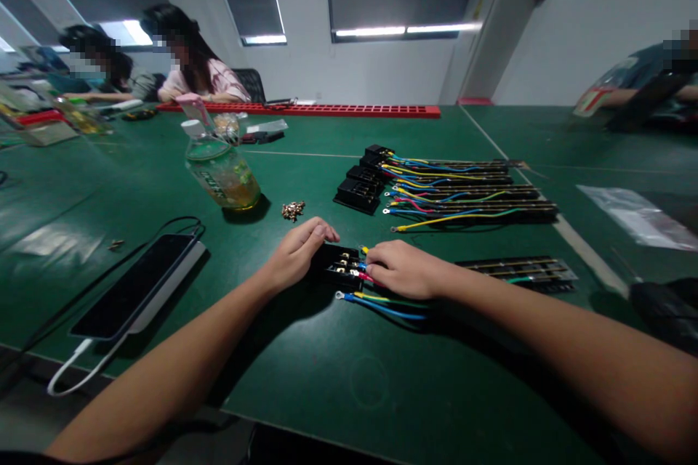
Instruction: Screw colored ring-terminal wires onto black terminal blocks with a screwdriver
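Observation:
A small black plastic socket block (342,267) with brass-coloured contacts lies on the green table in front of me. My left hand (302,253) is closed around its left end, with the thumb on top. My right hand (406,269) is closed over the coloured wires (372,278) at the block's right side, fingertips pinching near a red one. A loose blue wire with a ring terminal (341,296) lies just below, beside a yellow-green one. Behind my right wrist extends a long black strip (523,272) with brass rails. My fingers partly hide the wire ends.
Several similar wired strips (463,192) and black blocks (360,185) lie beyond my hands. Brass screws (293,211) form a small pile near a drink bottle (223,174). A phone (139,283) with a white cable lies left. Co-workers sit across the table; a plastic bag (638,214) lies right.

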Demonstrator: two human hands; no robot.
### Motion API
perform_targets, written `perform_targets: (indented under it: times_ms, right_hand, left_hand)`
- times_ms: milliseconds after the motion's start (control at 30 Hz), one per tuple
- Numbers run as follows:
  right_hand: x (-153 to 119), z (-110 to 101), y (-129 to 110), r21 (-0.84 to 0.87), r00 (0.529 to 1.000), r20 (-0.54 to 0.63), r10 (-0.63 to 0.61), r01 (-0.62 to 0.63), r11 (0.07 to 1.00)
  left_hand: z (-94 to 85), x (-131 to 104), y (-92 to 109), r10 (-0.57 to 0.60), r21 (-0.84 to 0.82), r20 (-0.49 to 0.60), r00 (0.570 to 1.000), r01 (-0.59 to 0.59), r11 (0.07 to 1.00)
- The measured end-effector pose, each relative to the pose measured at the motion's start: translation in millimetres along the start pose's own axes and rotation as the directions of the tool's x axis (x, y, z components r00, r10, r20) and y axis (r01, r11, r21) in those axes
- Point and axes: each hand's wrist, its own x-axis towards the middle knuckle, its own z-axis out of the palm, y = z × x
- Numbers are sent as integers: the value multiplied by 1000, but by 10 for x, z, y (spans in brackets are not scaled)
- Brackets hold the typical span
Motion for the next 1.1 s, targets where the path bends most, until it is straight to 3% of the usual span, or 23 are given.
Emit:
perform_targets:
  times_ms: [367, 600, 833, 1100]
  right_hand:
    - [22, 11, 45, 88, 1000, 8, 3, -4, 996]
    - [25, -3, 47, 89, 1000, 22, 3, -5, 996]
    - [15, -2, 11, 40, 1000, 12, 8, -8, 999]
    - [-65, -52, -135, -144, 995, 8, 104, -102, 984]
  left_hand:
    - [66, -8, -6, -2, 56, 64, 998, -2, 998]
    - [89, -7, -28, 12, 0, 86, 996, -12, 1000]
    - [82, 5, -7, 36, 27, 98, 995, -39, 999]
    - [78, 13, 29, 22, 52, 101, 995, -28, 998]
